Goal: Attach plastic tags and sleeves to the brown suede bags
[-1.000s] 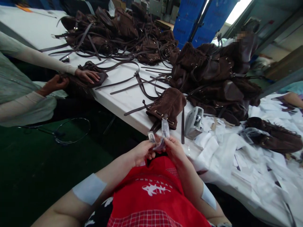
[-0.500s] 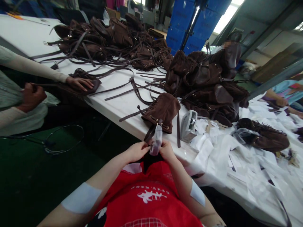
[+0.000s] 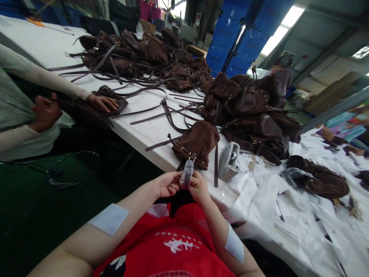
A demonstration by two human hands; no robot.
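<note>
My left hand (image 3: 166, 184) and my right hand (image 3: 197, 186) meet just in front of my chest, both pinched on a small clear plastic sleeve (image 3: 186, 174) that stands up between them. Something dark shows inside its lower end, too small to name. Right behind the sleeve, a brown suede fringed bag (image 3: 198, 143) lies at the near edge of the white table (image 3: 150, 132), its straps hanging toward my hands.
Heaps of brown bags and straps (image 3: 248, 104) fill the table's middle and back. A grey tape dispenser (image 3: 228, 161) stands right of the near bag, beside crumpled white paper (image 3: 291, 215). A co-worker at left presses a hand (image 3: 103, 102) on another bag.
My hands have drawn closer together around the sleeve, and its top now stands lower between them. The co-worker's near hand has pulled back from the table edge.
</note>
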